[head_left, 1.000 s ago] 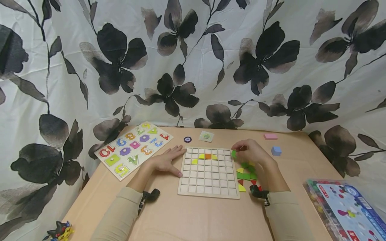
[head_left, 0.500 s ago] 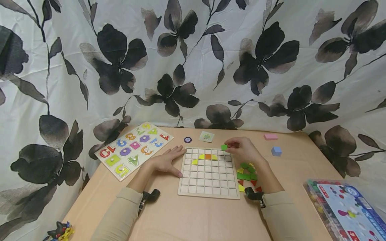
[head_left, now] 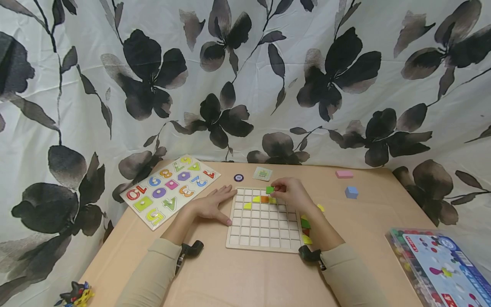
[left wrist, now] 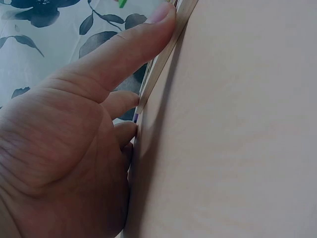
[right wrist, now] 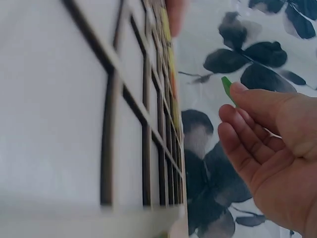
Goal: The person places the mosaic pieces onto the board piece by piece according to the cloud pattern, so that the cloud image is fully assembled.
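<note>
A white grid board (head_left: 264, 232) with a wooden frame lies flat on the table. Several yellow pieces (head_left: 247, 206) and an orange square (head_left: 264, 199) sit in cells of its upper rows. My right hand (head_left: 293, 194) pinches a green square tile (head_left: 270, 189) between thumb and fingers above the board's top rows; the right wrist view shows this tile (right wrist: 227, 86) edge-on, held off the board. With fingers spread, my left hand (head_left: 209, 207) rests at the board's left edge. In the left wrist view its thumb (left wrist: 124, 54) touches the frame.
Loose green, red and yellow pieces (head_left: 305, 224) lie right of the board, partly behind my right forearm. A number puzzle board (head_left: 170, 192) is at left. Farther back are a round token (head_left: 238, 178), a square card (head_left: 262, 173), a pink block (head_left: 344, 174) and a blue cube (head_left: 351, 192).
My right hand has carried the green tile leftward from the board's right edge to above the top rows near the orange square. My left hand has stayed in place.
</note>
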